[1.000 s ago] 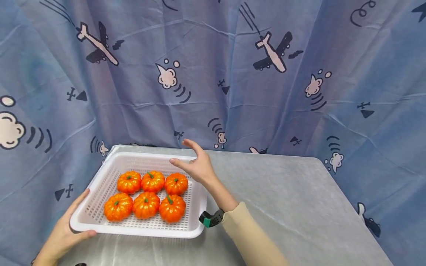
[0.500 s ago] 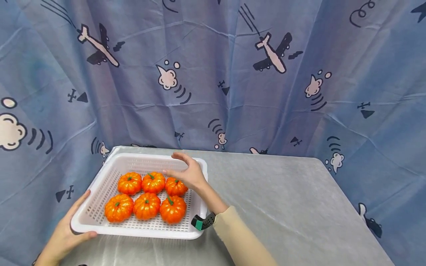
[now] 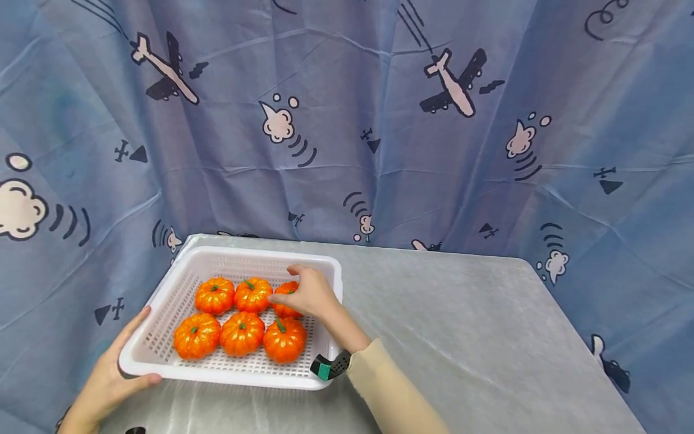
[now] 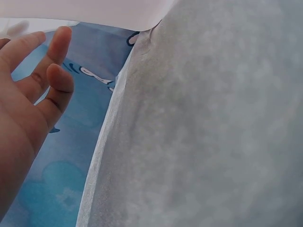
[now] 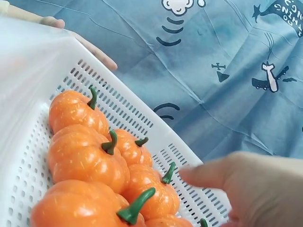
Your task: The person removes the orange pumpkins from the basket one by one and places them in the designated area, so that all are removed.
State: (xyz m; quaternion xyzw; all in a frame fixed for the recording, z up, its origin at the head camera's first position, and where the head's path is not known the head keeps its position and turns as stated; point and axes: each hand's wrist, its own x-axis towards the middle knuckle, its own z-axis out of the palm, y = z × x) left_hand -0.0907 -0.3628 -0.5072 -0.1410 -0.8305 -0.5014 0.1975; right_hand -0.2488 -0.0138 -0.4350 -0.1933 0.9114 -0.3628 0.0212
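A white perforated plastic basket [image 3: 228,377] holds several small orange pumpkins [image 3: 242,333] in two rows. My left hand [image 3: 105,374] grips the basket's near left corner, thumb along the front wall and fingers up the left side. In the left wrist view its bent fingers [image 4: 59,78] show below the basket wall. My right hand [image 3: 311,292] is over the back right pumpkin [image 3: 285,289], thumb and fingers spread around it and partly covering it. In the right wrist view a blurred fingertip [image 5: 187,176] is beside a green stem [image 5: 169,172]; most of the hand is cut off.
The basket stands at the left end of a table under a grey cover [image 3: 444,319]. Behind and beside the table hangs a blue curtain [image 3: 347,120] printed with airplanes. A black band with a green patch [image 3: 324,369] is on the right wrist, overlapping the basket's right rim.
My right hand has come down from above the basket's back right corner to the back right pumpkin. The left hand stays at its corner. The head view has shifted slightly.
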